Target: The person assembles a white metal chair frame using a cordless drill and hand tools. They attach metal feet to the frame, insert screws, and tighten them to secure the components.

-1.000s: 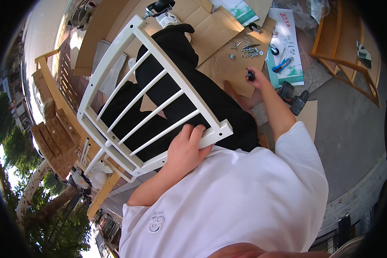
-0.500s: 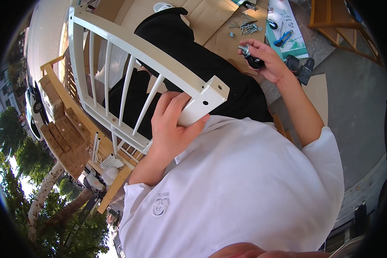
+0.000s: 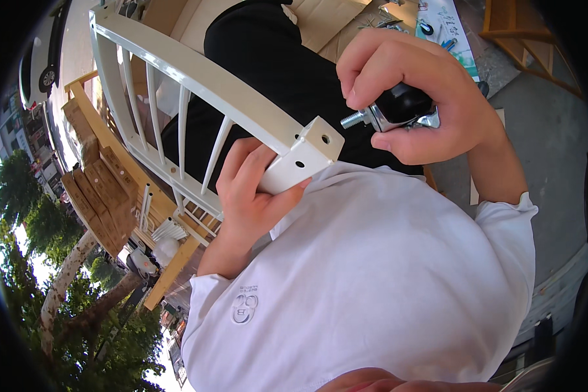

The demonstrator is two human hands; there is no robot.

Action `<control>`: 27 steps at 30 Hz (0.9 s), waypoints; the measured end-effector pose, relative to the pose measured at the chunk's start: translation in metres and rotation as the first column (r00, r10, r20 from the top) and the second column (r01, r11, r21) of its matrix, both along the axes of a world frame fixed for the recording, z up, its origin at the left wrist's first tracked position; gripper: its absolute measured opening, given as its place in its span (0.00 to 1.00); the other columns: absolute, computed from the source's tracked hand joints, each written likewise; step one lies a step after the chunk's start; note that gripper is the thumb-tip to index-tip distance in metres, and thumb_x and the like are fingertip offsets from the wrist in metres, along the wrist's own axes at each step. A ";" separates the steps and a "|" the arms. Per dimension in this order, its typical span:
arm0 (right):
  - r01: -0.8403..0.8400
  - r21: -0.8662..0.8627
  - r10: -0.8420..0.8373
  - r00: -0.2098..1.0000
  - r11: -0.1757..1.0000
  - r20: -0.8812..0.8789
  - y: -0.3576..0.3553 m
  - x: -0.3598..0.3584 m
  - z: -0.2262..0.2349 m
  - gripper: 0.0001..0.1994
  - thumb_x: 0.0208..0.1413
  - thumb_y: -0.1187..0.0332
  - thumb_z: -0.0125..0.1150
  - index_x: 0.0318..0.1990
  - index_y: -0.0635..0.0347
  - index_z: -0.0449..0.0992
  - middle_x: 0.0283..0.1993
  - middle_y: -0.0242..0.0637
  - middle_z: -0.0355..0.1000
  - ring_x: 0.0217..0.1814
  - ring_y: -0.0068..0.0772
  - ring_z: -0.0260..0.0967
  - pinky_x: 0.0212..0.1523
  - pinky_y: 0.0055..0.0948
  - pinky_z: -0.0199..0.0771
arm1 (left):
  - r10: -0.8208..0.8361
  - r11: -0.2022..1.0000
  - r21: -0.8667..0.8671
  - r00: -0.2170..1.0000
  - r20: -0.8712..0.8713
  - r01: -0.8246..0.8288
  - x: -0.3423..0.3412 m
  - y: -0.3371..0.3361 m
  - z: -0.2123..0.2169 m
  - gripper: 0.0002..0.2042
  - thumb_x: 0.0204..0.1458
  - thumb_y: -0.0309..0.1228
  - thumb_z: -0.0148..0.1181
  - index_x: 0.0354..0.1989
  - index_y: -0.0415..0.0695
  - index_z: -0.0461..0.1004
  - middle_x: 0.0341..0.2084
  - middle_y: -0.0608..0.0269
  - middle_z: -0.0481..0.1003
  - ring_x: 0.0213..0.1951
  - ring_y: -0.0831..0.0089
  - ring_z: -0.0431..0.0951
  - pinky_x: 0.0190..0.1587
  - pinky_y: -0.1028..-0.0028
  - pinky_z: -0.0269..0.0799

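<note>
At the far left we note a parked white car (image 3: 40, 62) on the street, trees below it, and stacked timber pieces (image 3: 95, 196) of light wood beside a wooden frame.

Moving right, we record a white slatted furniture frame (image 3: 176, 85), with vertical bars between two rails, running from the upper left towards the centre. Its square post end (image 3: 307, 153) shows small drilled holes on two faces. Our left hand (image 3: 251, 196) is closed about this post end from below, fingers wrapped on its underside and thumb along the near face, so the frame is held up near the chest, over the white shirt (image 3: 372, 281).

Behind the frame lie black trousers (image 3: 274, 59) and flattened brown cardboard (image 3: 326, 23).

Right of centre, our right hand (image 3: 418, 98) is clenched on a caster wheel (image 3: 402, 108): a black wheel in a bright metal bracket with a threaded stud. The stud points left towards the post end and stands just beside it, not touching.

At the top right, on the cardboard, we see a rectangular printed sheet (image 3: 451, 29), white with a blue-green band, carrying small loose metal hardware (image 3: 389, 19) and another small black wheel (image 3: 426, 27); the print is too small to tell. Further right a wooden frame piece (image 3: 516, 39) lies on the grey floor (image 3: 542, 144).
</note>
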State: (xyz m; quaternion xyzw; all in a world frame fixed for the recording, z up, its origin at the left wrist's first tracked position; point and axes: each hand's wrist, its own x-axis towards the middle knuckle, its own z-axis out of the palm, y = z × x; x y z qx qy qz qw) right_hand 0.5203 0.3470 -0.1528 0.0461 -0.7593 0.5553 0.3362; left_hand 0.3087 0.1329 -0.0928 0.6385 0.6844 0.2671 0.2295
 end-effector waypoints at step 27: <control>-0.109 -0.049 0.120 0.912 0.993 0.392 0.027 0.002 -0.004 0.20 0.43 0.72 0.67 0.47 0.59 0.77 0.39 0.35 0.77 0.42 0.37 0.77 0.45 0.31 0.77 | 0.047 0.993 -0.105 0.999 0.005 -0.047 0.019 0.030 -0.023 0.21 0.42 0.29 0.78 0.47 0.43 0.81 0.36 0.56 0.76 0.32 0.59 0.80 0.34 0.66 0.79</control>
